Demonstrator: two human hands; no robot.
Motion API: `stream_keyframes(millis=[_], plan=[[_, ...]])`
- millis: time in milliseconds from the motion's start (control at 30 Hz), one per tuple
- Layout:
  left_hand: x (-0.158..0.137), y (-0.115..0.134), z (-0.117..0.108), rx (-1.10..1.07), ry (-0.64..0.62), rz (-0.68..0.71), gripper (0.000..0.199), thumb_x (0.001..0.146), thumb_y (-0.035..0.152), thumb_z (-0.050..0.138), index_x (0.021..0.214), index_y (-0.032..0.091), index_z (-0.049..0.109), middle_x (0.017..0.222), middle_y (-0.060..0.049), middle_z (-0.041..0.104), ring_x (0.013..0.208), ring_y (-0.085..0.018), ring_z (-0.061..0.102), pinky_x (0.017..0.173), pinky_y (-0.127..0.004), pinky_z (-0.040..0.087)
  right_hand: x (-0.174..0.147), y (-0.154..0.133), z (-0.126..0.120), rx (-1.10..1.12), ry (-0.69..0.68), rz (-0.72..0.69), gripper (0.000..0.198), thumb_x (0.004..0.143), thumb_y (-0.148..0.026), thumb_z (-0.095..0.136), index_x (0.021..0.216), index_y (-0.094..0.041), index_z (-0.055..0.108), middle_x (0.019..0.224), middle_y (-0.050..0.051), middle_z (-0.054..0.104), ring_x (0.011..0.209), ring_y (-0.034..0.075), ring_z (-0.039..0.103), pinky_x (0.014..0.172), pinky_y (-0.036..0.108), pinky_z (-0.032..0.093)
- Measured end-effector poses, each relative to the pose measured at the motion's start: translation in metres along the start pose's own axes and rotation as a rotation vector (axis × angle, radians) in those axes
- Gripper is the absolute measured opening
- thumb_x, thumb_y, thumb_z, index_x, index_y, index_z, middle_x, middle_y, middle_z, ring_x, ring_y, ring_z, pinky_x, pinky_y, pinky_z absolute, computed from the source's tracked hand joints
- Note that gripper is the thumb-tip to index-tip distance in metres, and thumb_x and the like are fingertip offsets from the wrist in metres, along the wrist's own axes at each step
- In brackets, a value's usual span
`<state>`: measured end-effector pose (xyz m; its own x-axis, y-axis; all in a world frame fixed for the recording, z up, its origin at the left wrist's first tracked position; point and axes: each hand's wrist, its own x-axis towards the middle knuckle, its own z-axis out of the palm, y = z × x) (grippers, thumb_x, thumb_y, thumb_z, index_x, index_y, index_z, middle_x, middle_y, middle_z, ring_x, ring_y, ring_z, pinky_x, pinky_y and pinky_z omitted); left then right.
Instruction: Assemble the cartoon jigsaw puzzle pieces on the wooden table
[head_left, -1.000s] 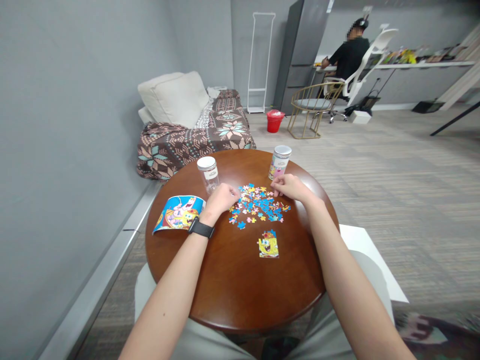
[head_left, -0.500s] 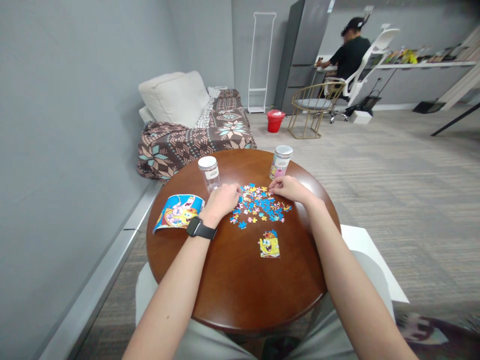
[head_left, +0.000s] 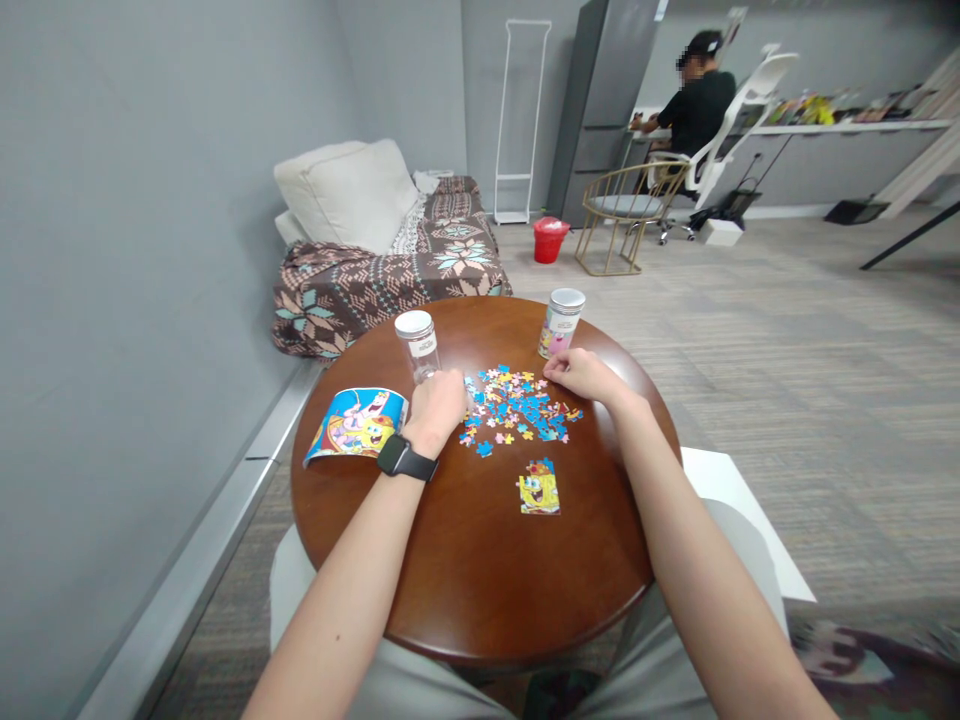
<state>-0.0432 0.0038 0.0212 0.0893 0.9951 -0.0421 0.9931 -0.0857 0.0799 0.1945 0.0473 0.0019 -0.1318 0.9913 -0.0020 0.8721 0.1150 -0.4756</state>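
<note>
Loose jigsaw puzzle pieces (head_left: 517, 405), mostly blue, yellow and pink, lie in a pile on the round brown table (head_left: 480, 570). At the pile's left edge is my left hand (head_left: 439, 408), closed with curled fingers; whatever its fingertips hold is hidden. My right hand (head_left: 581, 374) rests at the upper right edge, fingertips pinched together, and I cannot make out what is between them. Nearer to me, a joined yellow puzzle section (head_left: 538, 490) with a cartoon face lies flat. A curled picture sheet (head_left: 358, 422) sits left of my left wrist.
A clear jar with a white lid (head_left: 417, 345) stands just beyond my left hand. Beyond my right hand is a printed jar (head_left: 561, 322). A patterned sofa (head_left: 390, 285) is behind the table. Farther off, a person (head_left: 697, 105) sits at a counter.
My left hand has drawn back slightly left from the pile, its fingers more curled. My right hand has shifted a little right, off the pile's edge.
</note>
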Motion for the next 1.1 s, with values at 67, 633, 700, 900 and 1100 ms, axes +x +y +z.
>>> stream_keyframes(millis=[67,633,700,900,1100], plan=[[0.002,-0.003,0.0,-0.022,0.0,-0.002,0.035,0.092,0.021,0.038,0.11,0.014,0.067,0.102,-0.02,0.07,0.094,-0.03,0.068,0.081,-0.04,0.054,0.0,0.0,0.0,-0.005,-0.009,-0.006,0.017,0.082,-0.023,0.058,0.085,-0.017,0.073,0.082,0.004,0.073,0.077,0.015,0.065,0.069,0.022,0.045],[0.01,-0.012,0.006,-0.242,0.136,-0.06,0.03,0.092,0.024,0.043,0.098,0.017,0.072,0.1,-0.014,0.072,0.102,-0.025,0.066,0.094,-0.033,0.048,0.001,0.002,0.002,-0.013,-0.053,-0.023,0.016,0.085,-0.024,0.054,0.087,-0.017,0.069,0.084,0.004,0.071,0.073,0.014,0.061,0.066,0.022,0.041],[0.013,-0.015,0.007,-0.265,0.128,-0.05,0.028,0.09,0.022,0.047,0.095,0.016,0.073,0.1,-0.013,0.073,0.101,-0.024,0.066,0.094,-0.031,0.047,0.001,0.003,0.002,-0.003,-0.053,-0.017,0.016,0.085,-0.024,0.054,0.088,-0.017,0.069,0.084,0.004,0.071,0.073,0.014,0.062,0.065,0.022,0.042],[0.018,-0.025,0.005,-0.315,0.079,-0.029,0.016,0.083,0.023,0.061,0.088,0.017,0.075,0.095,-0.01,0.074,0.093,-0.023,0.068,0.089,-0.029,0.049,0.001,0.002,0.002,-0.011,-0.054,-0.016,0.015,0.085,-0.024,0.055,0.087,-0.017,0.068,0.084,0.004,0.071,0.071,0.013,0.061,0.064,0.022,0.041],[0.018,-0.023,0.009,-0.305,0.092,0.009,0.025,0.088,0.028,0.056,0.104,0.019,0.072,0.106,-0.01,0.072,0.105,-0.022,0.065,0.096,-0.029,0.046,0.001,0.001,0.002,-0.016,-0.049,-0.012,0.017,0.086,-0.027,0.055,0.087,-0.018,0.068,0.083,0.004,0.071,0.072,0.014,0.062,0.064,0.022,0.041]])
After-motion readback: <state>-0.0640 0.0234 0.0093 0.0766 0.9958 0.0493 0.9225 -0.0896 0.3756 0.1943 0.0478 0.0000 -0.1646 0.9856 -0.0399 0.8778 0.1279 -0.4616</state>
